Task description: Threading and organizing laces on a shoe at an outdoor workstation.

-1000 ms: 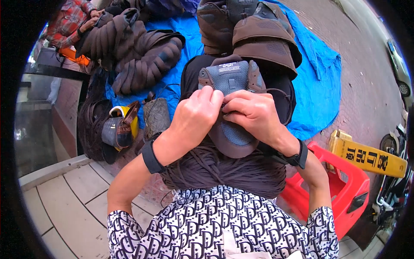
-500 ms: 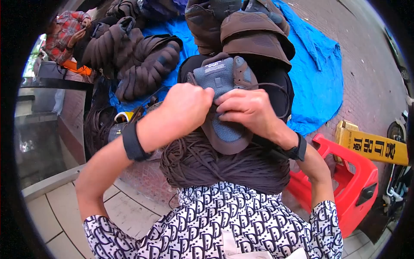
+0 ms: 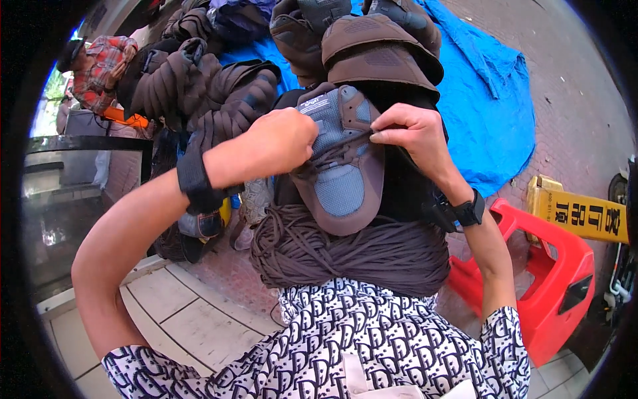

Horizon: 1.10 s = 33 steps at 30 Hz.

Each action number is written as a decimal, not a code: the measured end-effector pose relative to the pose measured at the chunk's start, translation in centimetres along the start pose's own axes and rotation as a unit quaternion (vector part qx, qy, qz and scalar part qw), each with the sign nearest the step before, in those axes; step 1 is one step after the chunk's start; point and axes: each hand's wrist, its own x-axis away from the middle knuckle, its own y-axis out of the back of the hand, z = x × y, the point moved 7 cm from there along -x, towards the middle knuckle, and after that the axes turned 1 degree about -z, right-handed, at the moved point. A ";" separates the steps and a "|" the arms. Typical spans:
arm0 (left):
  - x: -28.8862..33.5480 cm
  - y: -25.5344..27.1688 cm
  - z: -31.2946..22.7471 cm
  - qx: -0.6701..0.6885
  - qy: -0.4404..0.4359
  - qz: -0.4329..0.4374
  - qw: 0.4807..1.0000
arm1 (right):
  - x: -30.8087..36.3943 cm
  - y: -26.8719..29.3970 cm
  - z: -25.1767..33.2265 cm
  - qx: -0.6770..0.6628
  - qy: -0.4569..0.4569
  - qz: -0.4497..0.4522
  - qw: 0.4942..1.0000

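Note:
A brown and blue-grey mesh shoe upper [image 3: 339, 191] lies on my dark-clad lap, its toe toward me. Across its eyelets runs a dark brown shoelace [image 3: 341, 143]. My right hand [image 3: 413, 136] pinches the lace between thumb and fingertips at the upper's right eyelet flap. At the left edge, my left hand [image 3: 282, 141] is closed in a fist; the lace runs toward it, and the fingertips are hidden. Below the toe, a thick bundle of loose brown laces [image 3: 352, 256] rests across my lap.
Stacked brown shoe uppers [image 3: 379, 63] lie just beyond my knees, and more piled uppers [image 3: 219, 90] at far left, on a blue tarp [image 3: 488, 113]. A red plastic stool [image 3: 565, 256] and yellow sign [image 3: 585, 209] stand right. A person in a plaid shirt [image 3: 100, 73] is far left.
My hands have drawn apart from the middle of the upper, the left moving left and the right moving up and right. The lace now crosses the upper between them.

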 end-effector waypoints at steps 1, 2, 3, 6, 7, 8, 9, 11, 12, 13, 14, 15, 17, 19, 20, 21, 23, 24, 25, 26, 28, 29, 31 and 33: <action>0.3 -0.1 -0.3 -0.001 -0.002 0.003 1.000 | -0.1 0.3 1.0 0.023 0.076 -0.025 0.997; 0.5 0.5 -1.4 -0.047 -0.057 -0.052 0.996 | -0.4 0.3 1.1 0.022 0.074 -0.028 0.997; 0.8 1.1 -2.4 -0.092 -0.112 -0.107 0.984 | -0.6 0.6 1.5 0.047 0.094 -0.041 0.994; 1.4 2.2 -3.3 -0.061 -0.163 -0.202 0.964 | -1.1 -0.1 2.5 0.115 0.149 -0.067 0.980; 1.4 2.7 -3.2 -0.025 -0.162 -0.246 0.955 | -1.2 -0.4 2.6 0.162 0.177 -0.079 0.968; 1.3 3.6 -3.8 -0.024 -0.164 -0.246 0.955 | -0.8 -0.6 2.8 0.199 0.189 -0.084 0.958; 0.8 4.7 -2.4 0.166 -0.073 -0.227 0.957 | -0.4 -0.5 2.8 0.201 0.187 -0.085 0.958; 0.4 4.2 0.2 0.432 0.055 -0.191 0.880 | 0.6 -1.5 3.5 0.189 0.219 -0.036 0.956; -0.4 2.8 0.9 0.440 0.080 -0.163 0.879 | 0.7 -1.7 3.6 0.203 0.219 -0.029 0.954; -0.9 2.0 1.1 0.447 0.105 -0.136 0.878 | 0.7 -1.5 3.6 0.205 0.219 -0.029 0.953; -1.0 2.0 0.9 0.374 0.103 -0.145 0.910 | 0.5 -0.9 3.5 0.221 0.205 -0.044 0.953; -1.3 2.0 0.6 0.286 0.092 -0.164 0.940 | 0.2 -0.4 3.3 0.235 0.190 -0.059 0.951; -2.3 2.2 -0.5 0.202 0.051 -0.157 0.966 | 0.2 -0.1 3.1 0.257 0.179 -0.075 0.947; -2.7 1.5 -0.8 0.219 0.047 -0.148 0.963 | 0.1 -0.7 3.2 0.274 0.168 -0.057 0.945; -2.8 1.2 -0.9 0.234 0.046 -0.141 0.961 | 0.2 -1.1 3.9 0.312 0.198 -0.060 0.927; -2.8 1.1 -0.8 0.234 0.046 -0.141 0.961 | 0.2 -1.2 4.0 0.312 0.197 -0.060 0.927; -2.8 0.9 -0.9 0.237 0.067 -0.135 0.960 | 0.5 -1.4 4.2 0.362 0.212 -0.056 0.906; -2.9 0.8 -1.0 0.238 0.065 -0.136 0.960 | 0.6 -1.3 4.3 0.364 0.211 -0.055 0.906; -2.8 0.7 -0.9 0.234 0.067 -0.141 0.960 | 0.6 -1.7 4.6 0.391 0.226 -0.042 0.891; -2.7 0.7 -0.8 0.229 0.069 -0.147 0.960 | 0.7 -2.1 4.9 0.417 0.241 -0.028 0.876; -2.6 0.6 -0.8 0.234 0.076 -0.145 0.958 | 0.5 -2.6 5.4 0.433 0.246 -0.027 0.867; -2.7 0.5 -0.8 0.239 0.082 -0.142 0.957 | 0.5 -2.8 5.5 0.450 0.251 -0.026 0.857; -2.6 0.8 -1.1 0.239 0.091 -0.139 0.957 | 0.5 -2.7 5.1 0.436 0.248 -0.027 0.865; -2.7 0.7 -1.2 0.240 0.100 -0.136 0.956 | 0.5 -2.4 5.1 0.422 0.245 -0.027 0.872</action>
